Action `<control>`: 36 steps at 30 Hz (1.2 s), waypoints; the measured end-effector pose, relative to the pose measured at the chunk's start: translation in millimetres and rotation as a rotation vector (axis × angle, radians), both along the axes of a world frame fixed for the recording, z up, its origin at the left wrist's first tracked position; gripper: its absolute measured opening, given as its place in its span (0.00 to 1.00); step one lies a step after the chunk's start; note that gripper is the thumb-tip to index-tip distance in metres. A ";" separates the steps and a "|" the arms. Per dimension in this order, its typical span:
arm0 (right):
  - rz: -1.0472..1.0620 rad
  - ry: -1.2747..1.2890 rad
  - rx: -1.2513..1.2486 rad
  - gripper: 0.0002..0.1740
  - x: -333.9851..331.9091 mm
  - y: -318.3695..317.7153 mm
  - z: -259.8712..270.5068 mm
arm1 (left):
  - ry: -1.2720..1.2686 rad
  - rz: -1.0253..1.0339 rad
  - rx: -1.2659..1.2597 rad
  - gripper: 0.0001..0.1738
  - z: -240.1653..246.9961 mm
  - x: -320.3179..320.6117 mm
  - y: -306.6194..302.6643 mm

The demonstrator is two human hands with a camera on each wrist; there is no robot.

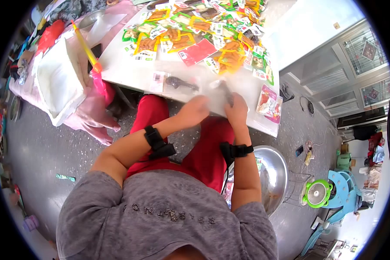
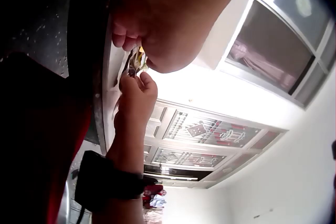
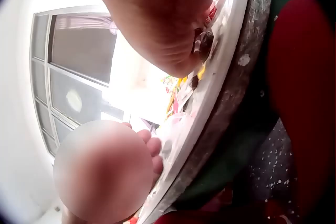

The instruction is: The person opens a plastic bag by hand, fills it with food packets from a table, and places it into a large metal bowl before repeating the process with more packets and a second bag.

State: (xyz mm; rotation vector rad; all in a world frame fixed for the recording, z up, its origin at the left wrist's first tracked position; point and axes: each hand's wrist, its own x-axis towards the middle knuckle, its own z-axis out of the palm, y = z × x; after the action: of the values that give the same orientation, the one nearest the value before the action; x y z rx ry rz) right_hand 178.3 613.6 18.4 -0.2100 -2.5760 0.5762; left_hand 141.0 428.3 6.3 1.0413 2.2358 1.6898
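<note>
My right hand [image 1: 236, 109] pinches a dark elongated item [image 1: 226, 93] above the front edge of the white table [image 1: 130, 73]; the item is blurred in the head view. In the right wrist view the fingers of that hand [image 3: 168, 19] curl round the dark piece [image 3: 207, 44]. Just to the left, my blurred left hand [image 1: 195, 110] hovers by the table edge, fingers loosely bent, with nothing seen in them. Beyond it, a clear pouch with a dark drumstick-like item [image 1: 182, 83] and a white label [image 1: 157, 77] lies flat.
Many colourful food packets [image 1: 182, 39] cover the table's far part, with a red packet [image 1: 198, 52] nearest. A pink-and-white packet [image 1: 268, 104] lies at the right corner. A metal basin [image 1: 271, 173] stands below right; a white-lined container [image 1: 58, 76] stands left.
</note>
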 end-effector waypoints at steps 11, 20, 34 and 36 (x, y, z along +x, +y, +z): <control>0.260 0.201 0.027 0.20 22.9 -51.9 33.2 | -1.188 -0.282 0.663 0.17 29.2 -5.2 25.5; 0.191 0.145 -1.509 0.19 47.4 -21.7 23.9 | -1.381 -0.341 0.793 0.16 26.5 -15.8 14.1; 0.204 0.295 -1.752 0.05 46.4 4.3 3.8 | 0.288 0.129 -0.257 0.17 35.8 -11.0 -2.6; 0.212 0.300 -1.744 0.05 47.2 11.0 -1.1 | 0.557 0.236 -0.342 0.19 35.9 -19.3 -9.8</control>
State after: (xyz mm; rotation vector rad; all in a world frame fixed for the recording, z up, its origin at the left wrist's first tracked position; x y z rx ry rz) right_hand 225.6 624.6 17.3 -0.3340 -1.1397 2.4706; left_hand 121.8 418.5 42.1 1.3179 2.9586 1.1012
